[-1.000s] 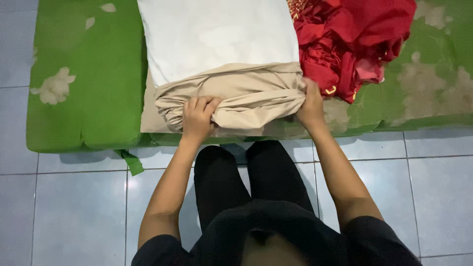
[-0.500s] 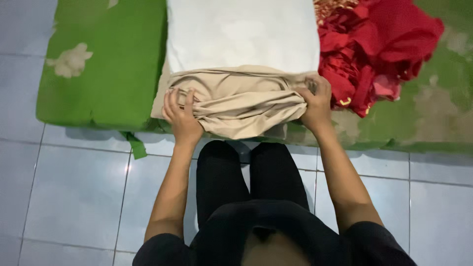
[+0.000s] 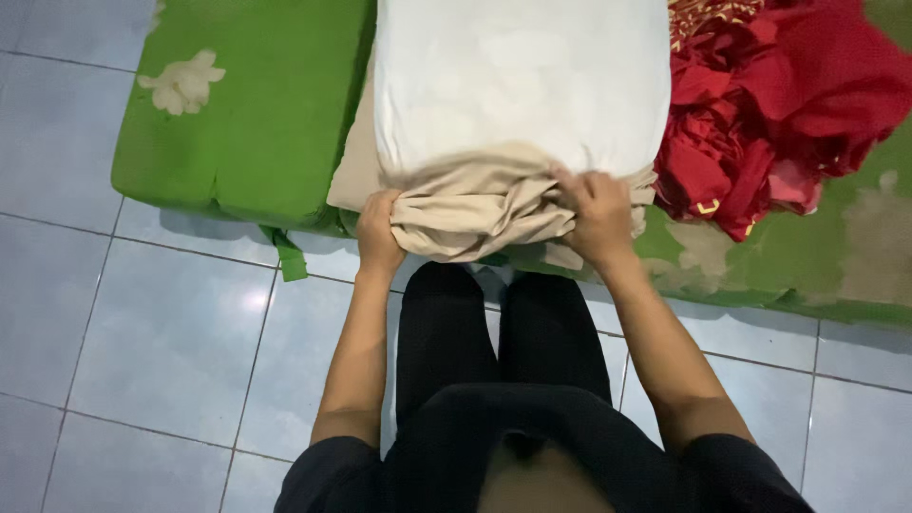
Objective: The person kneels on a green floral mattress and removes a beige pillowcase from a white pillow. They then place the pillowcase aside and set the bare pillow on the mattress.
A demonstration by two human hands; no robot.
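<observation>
**A:** Where are my hands sitting?

**B:** Your left hand point(image 3: 377, 233) is curled over the left end of the bunched beige pillowcase point(image 3: 480, 204), fingers pressed together and clamped on the gathered cloth. Your right hand point(image 3: 594, 217) lies on top of the right end, fingers point(image 3: 576, 185) slightly spread, tips dug into the folds. Both are gripping the same fabric.

**A:** And the pillow itself?

**B:** The white pillow point(image 3: 518, 81) runs away from your fingertips across the green mattress point(image 3: 261, 114). Its near end is inside the case; everything beyond your knuckles is bare white.

**A:** So I read this as the sleeve-on step, barely started. I'd say the next move calls for both grips to slide the bunched cloth away from me evenly, or one side will lag and twist.

**B:** Agreed, as a judgement. Watch the edges: the mattress edge is directly under your wrists, with blue floor tiles point(image 3: 161, 332) below it, so the pillow's near end overhangs slightly.

**A:** Room to either side?

**B:** Outboard of your left fingers, open mattress, nothing lying on it. Just beyond your right fingers there's a heap of red cloth point(image 3: 769, 104), close to the pillow's corner. A green strap point(image 3: 288, 255) hangs off the mattress, below your left hand.

**A:** Then I'd favour pushing straight ahead.
</observation>
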